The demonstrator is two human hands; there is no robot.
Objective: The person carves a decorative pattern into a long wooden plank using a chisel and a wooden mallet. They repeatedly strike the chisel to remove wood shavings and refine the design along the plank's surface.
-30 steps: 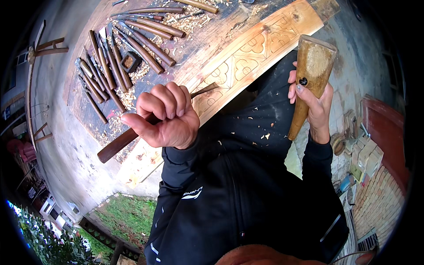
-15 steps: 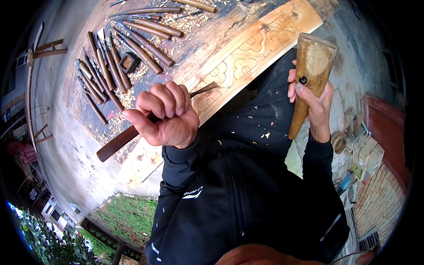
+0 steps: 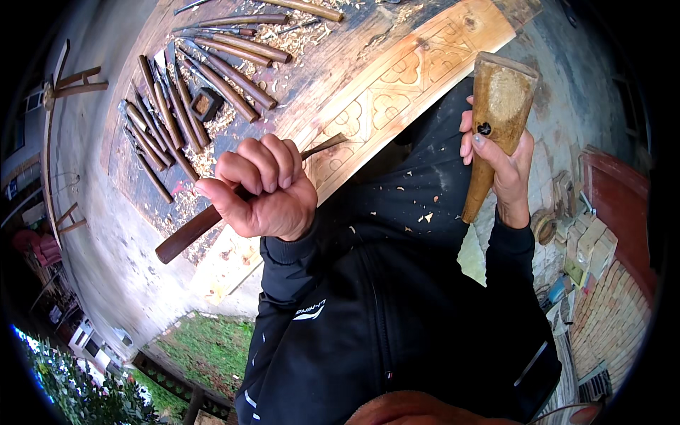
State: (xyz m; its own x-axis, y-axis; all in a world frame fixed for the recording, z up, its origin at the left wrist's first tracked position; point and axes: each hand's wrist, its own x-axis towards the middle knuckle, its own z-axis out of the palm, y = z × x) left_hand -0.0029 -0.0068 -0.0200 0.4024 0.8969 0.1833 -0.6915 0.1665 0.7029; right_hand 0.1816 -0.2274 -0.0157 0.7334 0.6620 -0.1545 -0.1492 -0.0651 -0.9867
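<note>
My left hand is wrapped round a wood-carving chisel, its dark brown handle pointing down and left. The flared metal blade lies over the carved part of a long pale board; whether its edge touches the wood I cannot tell. Outlined rounded leaf shapes and triangles run along the board. In my right hand is a wooden mallet, held upright with its broad worn head uppermost and the tapered handle end downward. It is to the right of the board, apart from it.
Several carving chisels lie in a fan on the worn workbench, among wood shavings. A small dark box sits between them. Stacked wooden blocks are at the right, and grass shows at the lower left.
Both hands keep their holds on the chisel and mallet. The bench and its tools sit very slightly differently in the picture; the chisel handle's end is a touch lower.
</note>
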